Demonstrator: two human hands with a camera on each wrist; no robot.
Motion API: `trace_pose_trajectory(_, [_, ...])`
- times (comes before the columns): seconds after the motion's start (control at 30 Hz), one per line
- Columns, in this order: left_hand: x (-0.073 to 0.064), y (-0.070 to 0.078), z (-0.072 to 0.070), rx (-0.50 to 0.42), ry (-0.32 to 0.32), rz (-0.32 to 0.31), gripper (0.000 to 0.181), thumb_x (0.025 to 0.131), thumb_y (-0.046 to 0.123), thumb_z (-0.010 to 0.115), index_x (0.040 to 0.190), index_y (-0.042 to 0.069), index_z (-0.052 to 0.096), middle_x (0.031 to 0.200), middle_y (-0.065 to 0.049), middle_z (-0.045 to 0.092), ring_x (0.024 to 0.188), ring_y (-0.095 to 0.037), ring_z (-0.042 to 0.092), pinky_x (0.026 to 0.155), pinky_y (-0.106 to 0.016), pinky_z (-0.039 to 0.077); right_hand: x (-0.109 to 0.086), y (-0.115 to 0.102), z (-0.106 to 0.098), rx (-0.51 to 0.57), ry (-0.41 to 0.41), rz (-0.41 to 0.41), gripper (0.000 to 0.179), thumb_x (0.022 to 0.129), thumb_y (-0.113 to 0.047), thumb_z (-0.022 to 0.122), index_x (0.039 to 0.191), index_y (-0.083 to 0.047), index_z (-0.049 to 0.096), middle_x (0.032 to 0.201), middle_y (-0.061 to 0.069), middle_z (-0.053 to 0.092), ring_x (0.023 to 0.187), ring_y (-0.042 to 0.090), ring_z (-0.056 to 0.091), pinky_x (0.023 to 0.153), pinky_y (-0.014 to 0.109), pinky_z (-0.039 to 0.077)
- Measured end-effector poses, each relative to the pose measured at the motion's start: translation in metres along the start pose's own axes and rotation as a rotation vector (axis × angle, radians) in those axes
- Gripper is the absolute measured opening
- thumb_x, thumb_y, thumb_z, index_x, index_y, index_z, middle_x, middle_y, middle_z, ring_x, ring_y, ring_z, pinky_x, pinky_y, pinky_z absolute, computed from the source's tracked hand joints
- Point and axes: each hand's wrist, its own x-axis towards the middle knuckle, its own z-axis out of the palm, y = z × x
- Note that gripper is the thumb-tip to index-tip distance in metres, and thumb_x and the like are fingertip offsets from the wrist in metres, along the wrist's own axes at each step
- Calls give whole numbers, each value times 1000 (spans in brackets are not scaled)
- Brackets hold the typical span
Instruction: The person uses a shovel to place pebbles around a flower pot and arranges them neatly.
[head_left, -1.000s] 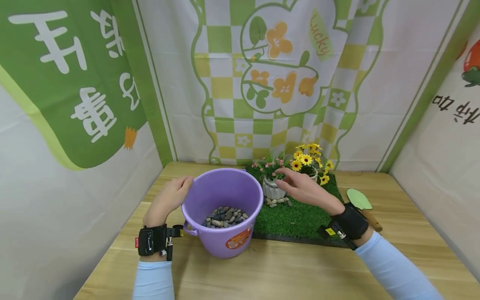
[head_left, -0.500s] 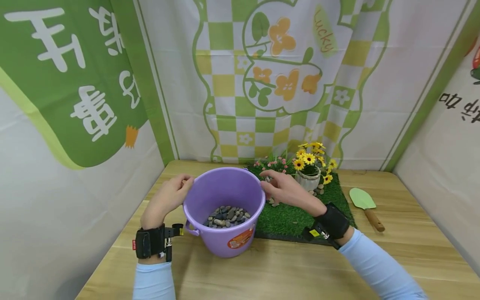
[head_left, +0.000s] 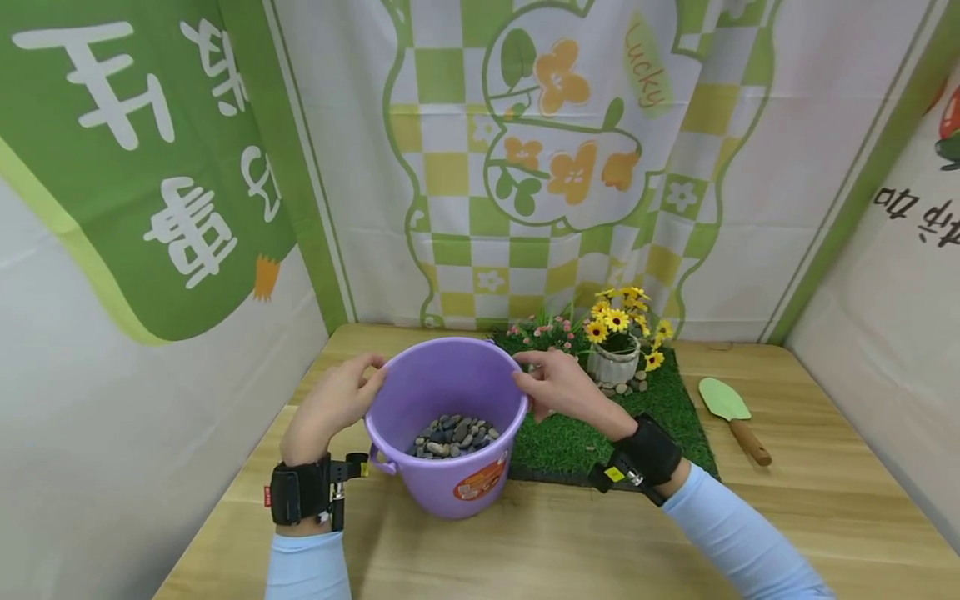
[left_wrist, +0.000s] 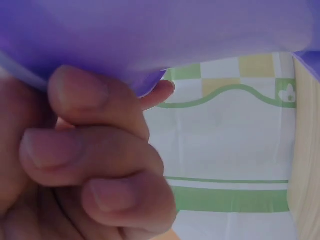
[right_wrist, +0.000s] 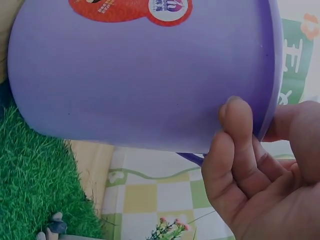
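Observation:
A purple bucket (head_left: 438,375) stands on the wooden table, with several grey and tan pebbles (head_left: 453,436) in its bottom. My left hand (head_left: 337,404) grips the rim on the left side; in the left wrist view its curled fingers (left_wrist: 90,145) lie by the purple wall. On the opposite side my right hand (head_left: 566,387) pinches the rim. The right wrist view shows the thumb on one side of the rim and the fingers (right_wrist: 237,125) against the bucket's outer wall (right_wrist: 140,85). An orange-red label (head_left: 480,481) is on the front.
Right of the bucket lies a green turf mat (head_left: 592,446). On it stand a pot of yellow flowers (head_left: 615,362) and pink flowers (head_left: 547,331), the latter's pot mostly hidden. A trowel (head_left: 738,421) with a wooden handle lies farther right. Printed cloth (head_left: 480,250) hangs behind.
My right hand has moved left from in front of the pink flowers to the bucket's right rim and taken hold of it. My left hand stays at the left rim.

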Motion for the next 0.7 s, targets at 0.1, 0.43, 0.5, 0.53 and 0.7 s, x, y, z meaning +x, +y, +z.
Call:
trace_pose_trajectory(0.1, [3, 0, 2, 14, 41, 32, 39, 101, 27, 45, 126, 1, 58, 111, -18, 66, 93, -30, 65, 75, -46, 53, 1, -1, -1, 7, 23, 31, 47, 97, -23, 54, 136, 2, 50, 65, 2, 67, 46, 20, 61, 50, 36, 56])
trace_pose_trajectory(0.43, [11, -9, -2, 5, 75, 66, 31, 101, 21, 46, 115, 4, 67, 94, -10, 70, 79, -20, 65, 68, -39, 54, 11, -6, -1, 55, 18, 69, 48, 98, -25, 51, 138, 0, 47, 69, 8, 67, 53, 26, 62, 55, 37, 55])
trace_pose_trajectory(0.5, [15, -9, -5, 13, 81, 91, 30, 100, 19, 46, 112, 3, 68, 90, -10, 70, 75, -19, 64, 66, -38, 54, 15, -6, -2, 69, 19, 81, 48, 98, -26, 52, 139, -1, 47, 70, 9, 68, 53, 27, 63, 55, 38, 55])
trace_pose_trajectory(0.53, [18, -10, -7, 13, 80, 97, 29, 100, 19, 46, 112, 3, 69, 88, -9, 69, 73, -17, 64, 64, -36, 53, 17, -6, -2, 71, 22, 85, 48, 97, -26, 52, 138, -2, 48, 69, 8, 68, 52, 25, 62, 55, 38, 56])
trace_pose_trajectory(0.7, [28, -12, -16, 49, 90, 92, 33, 100, 18, 47, 119, -2, 66, 91, -13, 70, 73, -19, 63, 63, -37, 53, 33, -2, -3, 101, 25, 88, 48, 96, -26, 53, 139, -3, 49, 68, 10, 68, 52, 31, 62, 54, 38, 56])
